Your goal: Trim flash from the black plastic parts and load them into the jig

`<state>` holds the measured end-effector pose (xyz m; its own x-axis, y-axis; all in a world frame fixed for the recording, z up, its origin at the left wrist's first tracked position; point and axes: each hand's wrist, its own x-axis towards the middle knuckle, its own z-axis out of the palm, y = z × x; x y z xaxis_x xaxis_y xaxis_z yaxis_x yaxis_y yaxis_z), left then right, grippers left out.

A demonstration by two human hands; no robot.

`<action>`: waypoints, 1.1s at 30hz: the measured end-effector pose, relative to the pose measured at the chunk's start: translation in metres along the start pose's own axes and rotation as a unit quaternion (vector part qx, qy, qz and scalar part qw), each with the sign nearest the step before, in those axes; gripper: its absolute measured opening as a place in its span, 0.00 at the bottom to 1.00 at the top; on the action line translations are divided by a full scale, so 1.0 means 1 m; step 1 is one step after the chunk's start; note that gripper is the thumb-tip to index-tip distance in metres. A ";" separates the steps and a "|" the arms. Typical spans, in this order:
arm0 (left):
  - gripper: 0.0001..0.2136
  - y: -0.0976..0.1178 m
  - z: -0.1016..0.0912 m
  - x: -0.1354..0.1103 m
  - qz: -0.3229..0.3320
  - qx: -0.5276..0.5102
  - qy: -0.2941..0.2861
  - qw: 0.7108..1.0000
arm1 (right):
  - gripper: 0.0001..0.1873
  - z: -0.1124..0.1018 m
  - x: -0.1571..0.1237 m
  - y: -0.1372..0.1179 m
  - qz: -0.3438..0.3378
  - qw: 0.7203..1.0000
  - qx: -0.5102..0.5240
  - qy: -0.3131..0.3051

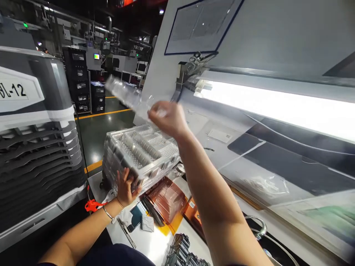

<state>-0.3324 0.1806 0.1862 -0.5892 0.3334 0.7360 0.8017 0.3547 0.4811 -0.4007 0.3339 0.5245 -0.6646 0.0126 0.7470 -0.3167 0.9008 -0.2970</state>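
My right hand (167, 117) is raised and closed on one end of a clear plastic tray (126, 95), which is blurred and lifted up and to the left above a stack of clear plastic trays (138, 157). My left hand (125, 186) presses against the near side of that stack, fingers curled on its edge. A thin bracelet sits on my left wrist. The stack rests on the left end of the white workbench (149, 244).
A grey stack of dark trays labelled "-12" (36, 147) stands at the left. Orange film sheets (166, 201), a phone and small tools lie near the stack. A lit lamp (277, 107) runs over the sloped bench at right. Red-handled cutters (93, 205) lie at the bench edge.
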 end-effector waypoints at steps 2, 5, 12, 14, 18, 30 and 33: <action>0.18 -0.003 0.002 0.000 -0.014 -0.017 -0.022 0.999 | 0.15 0.000 0.023 0.000 -0.008 0.982 0.061 0.178; 0.17 -0.006 0.004 0.000 -0.019 -0.043 -0.045 0.998 | 0.14 0.024 0.033 0.018 0.084 0.929 0.082 0.351; 0.20 -0.007 0.002 0.003 0.011 -0.074 -0.002 0.997 | 0.19 0.096 -0.013 0.082 0.264 0.927 0.137 0.229; 0.20 -0.007 0.002 0.005 0.022 -0.078 0.015 0.997 | 0.19 0.086 -0.013 0.080 0.252 0.919 0.163 0.255; 0.19 -0.004 -0.005 0.009 0.028 -0.076 0.009 0.997 | 0.11 0.033 -0.010 0.036 0.139 0.936 0.161 0.282; 0.15 0.001 -0.088 0.114 0.094 -0.165 0.033 0.981 | 0.15 0.027 -0.175 -0.026 -0.034 0.959 -0.116 -0.257; 0.12 0.001 -0.073 0.139 0.142 -0.117 -0.066 0.981 | 0.20 0.040 -0.179 -0.016 -0.002 0.959 -0.148 -0.243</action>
<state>-0.4064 0.1635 0.3233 -0.3344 0.5050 0.7957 0.9273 0.0255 0.3736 -0.3030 0.2996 0.3718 -0.9235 -0.1292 0.3612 -0.1610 0.9852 -0.0592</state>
